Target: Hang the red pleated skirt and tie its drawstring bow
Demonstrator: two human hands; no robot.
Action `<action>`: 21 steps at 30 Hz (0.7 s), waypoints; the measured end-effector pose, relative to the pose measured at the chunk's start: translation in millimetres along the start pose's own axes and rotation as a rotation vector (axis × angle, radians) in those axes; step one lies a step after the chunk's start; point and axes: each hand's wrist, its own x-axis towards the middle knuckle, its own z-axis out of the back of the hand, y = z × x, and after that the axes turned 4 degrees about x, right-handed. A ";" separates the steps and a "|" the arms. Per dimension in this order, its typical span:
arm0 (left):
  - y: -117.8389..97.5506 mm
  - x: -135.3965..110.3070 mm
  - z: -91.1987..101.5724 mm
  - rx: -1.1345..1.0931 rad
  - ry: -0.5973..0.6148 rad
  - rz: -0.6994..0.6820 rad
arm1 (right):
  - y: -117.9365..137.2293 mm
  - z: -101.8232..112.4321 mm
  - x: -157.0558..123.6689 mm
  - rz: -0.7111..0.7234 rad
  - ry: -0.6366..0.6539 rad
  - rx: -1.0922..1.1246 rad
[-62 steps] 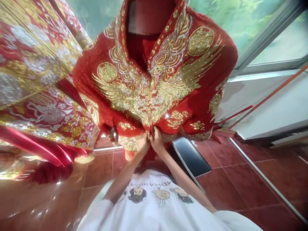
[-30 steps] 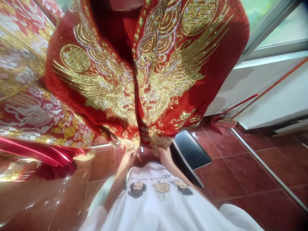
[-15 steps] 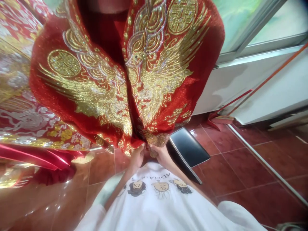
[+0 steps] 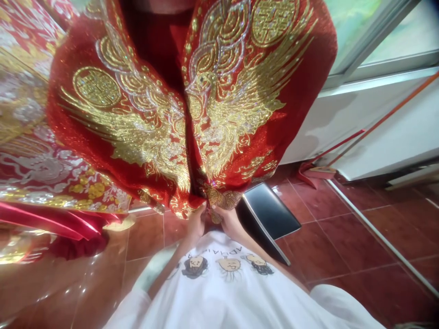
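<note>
A red jacket [image 4: 302, 87] with gold and silver embroidered birds and round medallions hangs close before me, upright, its two front edges meeting near the bottom. At the lower left front corner, my left hand [image 4: 196, 222] is closed on the hem. Beside it, my right hand [image 4: 228, 218] grips the lower edge of the other front panel. Both hands are close together in front of my white shirt. The fingertips are partly hidden by the cloth, and any fastener between them is too small to make out.
More embroidered red garments [image 4: 44, 169] hang at the left, over a pink satin cloth [image 4: 51, 221]. A black box-like object [image 4: 272, 210] lies on the red tiled floor [image 4: 343, 246]. A red dustpan [image 4: 307, 176] and a long orange pole [image 4: 387, 116] lean by the wall under a window.
The jacket appears slightly larger and shifted a little to the right. Both hands stay at its lower front edges with the same grip.
</note>
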 end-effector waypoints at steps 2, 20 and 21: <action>0.0 -0.5 0.0 -0.007 -0.006 -0.004 | -0.3 -1.9 -0.6 0.002 -0.006 -0.005; 0.5 5.2 14.2 0.033 -0.035 0.005 | -12.6 -5.1 9.7 0.011 -0.047 -0.126; 0.7 8.4 15.4 0.040 -0.046 0.005 | -13.3 -2.2 11.6 0.011 -0.053 -0.153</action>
